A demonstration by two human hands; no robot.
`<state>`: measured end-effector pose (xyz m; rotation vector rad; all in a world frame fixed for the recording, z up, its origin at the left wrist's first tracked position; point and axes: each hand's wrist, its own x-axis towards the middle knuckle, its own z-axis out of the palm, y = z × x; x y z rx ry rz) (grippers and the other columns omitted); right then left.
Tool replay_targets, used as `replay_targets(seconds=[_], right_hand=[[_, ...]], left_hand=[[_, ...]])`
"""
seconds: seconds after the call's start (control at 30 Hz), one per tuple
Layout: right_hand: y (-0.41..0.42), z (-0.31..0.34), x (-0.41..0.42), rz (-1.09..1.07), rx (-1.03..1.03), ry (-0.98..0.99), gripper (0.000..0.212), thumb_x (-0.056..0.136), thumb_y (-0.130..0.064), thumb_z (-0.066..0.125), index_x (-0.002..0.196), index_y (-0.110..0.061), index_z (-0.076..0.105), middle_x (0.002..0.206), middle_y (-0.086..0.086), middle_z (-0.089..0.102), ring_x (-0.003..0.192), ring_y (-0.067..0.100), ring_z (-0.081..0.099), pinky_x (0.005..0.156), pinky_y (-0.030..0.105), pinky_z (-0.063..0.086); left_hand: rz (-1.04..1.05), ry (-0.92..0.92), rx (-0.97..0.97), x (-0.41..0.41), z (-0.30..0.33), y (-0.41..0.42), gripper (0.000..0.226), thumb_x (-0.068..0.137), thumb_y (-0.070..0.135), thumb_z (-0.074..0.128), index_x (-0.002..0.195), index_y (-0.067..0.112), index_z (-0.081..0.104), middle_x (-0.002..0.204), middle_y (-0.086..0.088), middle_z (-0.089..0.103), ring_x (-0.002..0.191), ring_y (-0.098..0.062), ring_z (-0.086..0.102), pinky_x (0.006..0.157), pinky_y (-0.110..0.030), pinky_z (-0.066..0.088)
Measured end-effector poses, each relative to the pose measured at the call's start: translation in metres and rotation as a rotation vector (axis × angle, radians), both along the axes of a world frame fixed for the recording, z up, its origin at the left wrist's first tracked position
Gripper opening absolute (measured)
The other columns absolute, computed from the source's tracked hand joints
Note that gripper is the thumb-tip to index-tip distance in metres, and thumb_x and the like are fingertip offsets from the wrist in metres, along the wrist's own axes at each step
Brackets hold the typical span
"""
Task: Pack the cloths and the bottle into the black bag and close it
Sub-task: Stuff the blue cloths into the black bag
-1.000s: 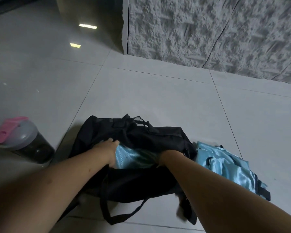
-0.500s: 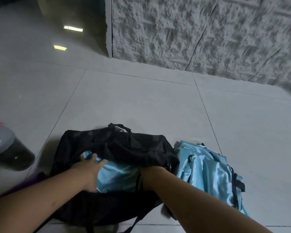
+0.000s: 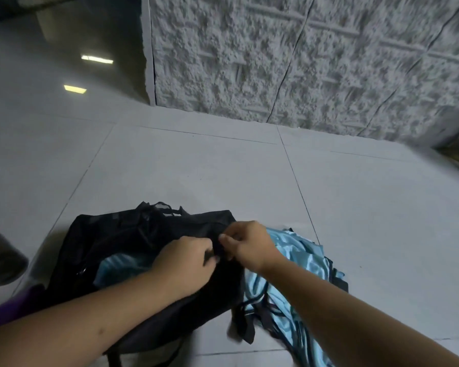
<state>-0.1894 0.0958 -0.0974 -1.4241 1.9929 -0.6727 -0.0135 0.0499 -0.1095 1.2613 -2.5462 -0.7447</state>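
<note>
The black bag (image 3: 122, 234) lies open on the tiled floor in front of me. A light blue cloth (image 3: 119, 266) shows inside its opening. My left hand (image 3: 186, 258) and my right hand (image 3: 249, 242) meet at the bag's right end, both pinching the black fabric at the opening's edge. A second light blue cloth with dark trim (image 3: 294, 282) lies on the floor right of the bag, partly under my right forearm. The dark bottle with a grey lid (image 3: 0, 258) stands at the left edge, cut off by the frame.
A rough white textured wall (image 3: 302, 62) rises beyond the floor tiles. Something purple (image 3: 8, 308) shows at the lower left beside the bag. Bag straps (image 3: 247, 324) trail on the floor near me.
Both hands came out of the bag's opening and moved right to its end, where they now pinch the fabric. The view shifted right, so the bottle sits at the frame's edge.
</note>
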Motion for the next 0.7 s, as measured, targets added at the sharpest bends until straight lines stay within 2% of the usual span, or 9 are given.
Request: replay_targets(seconds=[0.07,0.13,0.2,0.3,0.37,0.5,0.57,0.63,0.7], right_hand=[[0.018,-0.009,-0.039,-0.253,-0.004,-0.066,0.013,0.09,-0.023,0.068,0.078,-0.018,0.071,0.067,0.003,0.073,0.063,0.022,0.072,0.066,0.041,0.058],[0.043,-0.026,-0.076,-0.415,0.047,-0.084,0.008,0.089,-0.019,0.066,0.088,-0.018,0.073,0.078,0.006,0.076,0.067,0.025,0.074,0.063,0.04,0.059],[0.07,-0.043,-0.102,-0.506,0.115,-0.058,0.019,0.088,-0.017,0.064,0.103,-0.017,0.075,0.093,0.009,0.078,0.067,0.021,0.072,0.062,0.032,0.055],[0.1,-0.055,-0.125,-0.576,0.186,-0.039,0.03,0.088,-0.016,0.065,0.118,-0.017,0.072,0.105,0.009,0.077,0.074,0.019,0.07,0.064,0.024,0.052],[0.114,-0.061,-0.134,-0.61,0.216,-0.033,0.036,0.089,-0.016,0.065,0.124,-0.016,0.07,0.113,0.007,0.075,0.09,0.022,0.071,0.074,0.027,0.052],[0.13,-0.068,-0.14,-0.676,0.242,0.105,0.043,0.085,-0.016,0.055,0.125,-0.021,0.07,0.111,0.005,0.075,0.097,0.025,0.07,0.084,0.032,0.058],[0.137,-0.07,-0.142,-0.689,0.282,0.192,0.047,0.086,-0.016,0.054,0.131,-0.02,0.065,0.121,0.007,0.069,0.109,0.026,0.065,0.091,0.033,0.053],[0.14,-0.075,-0.144,-0.684,0.354,0.266,0.048,0.088,-0.022,0.054,0.136,-0.017,0.056,0.126,0.009,0.062,0.116,0.029,0.057,0.098,0.038,0.05],[0.14,-0.082,-0.146,-0.703,0.422,0.252,0.054,0.085,-0.031,0.057,0.135,-0.014,0.049,0.126,0.011,0.057,0.118,0.032,0.053,0.1,0.042,0.048]], left_hand=[[-0.013,0.175,0.08,-0.027,-0.002,0.018,0.018,0.084,0.039,0.071,0.078,0.024,0.061,0.057,0.011,0.057,0.054,-0.005,0.055,0.054,-0.021,0.042],[-0.092,0.254,0.198,-0.058,-0.006,0.04,0.007,0.086,0.03,0.072,0.087,0.026,0.067,0.06,0.013,0.06,0.054,-0.002,0.055,0.058,-0.019,0.044],[-0.134,0.265,0.34,-0.089,-0.016,0.058,0.016,0.088,0.026,0.071,0.104,0.024,0.071,0.071,0.014,0.064,0.062,0.0,0.059,0.067,-0.021,0.052],[-0.111,0.236,0.463,-0.131,-0.035,0.075,0.032,0.089,0.025,0.071,0.121,0.019,0.068,0.097,0.005,0.068,0.086,-0.015,0.068,0.088,-0.029,0.056],[-0.076,0.174,0.478,-0.155,-0.047,0.081,0.041,0.091,0.029,0.07,0.13,0.022,0.062,0.116,-0.002,0.067,0.1,-0.018,0.066,0.095,-0.029,0.053],[0.036,0.003,0.436,-0.189,-0.066,0.085,0.05,0.092,0.032,0.066,0.138,0.018,0.053,0.133,-0.008,0.06,0.12,-0.027,0.059,0.101,-0.032,0.048],[0.132,-0.073,0.335,-0.203,-0.073,0.087,0.046,0.091,0.03,0.065,0.133,0.015,0.053,0.132,-0.012,0.058,0.121,-0.031,0.056,0.101,-0.038,0.05],[0.238,-0.133,0.267,-0.211,-0.078,0.087,0.055,0.089,0.028,0.068,0.138,0.015,0.046,0.132,-0.014,0.054,0.125,-0.033,0.049,0.101,-0.04,0.047],[0.276,-0.155,0.261,-0.215,-0.081,0.085,0.065,0.088,0.027,0.071,0.143,0.013,0.039,0.134,-0.015,0.053,0.128,-0.033,0.047,0.102,-0.041,0.045]])
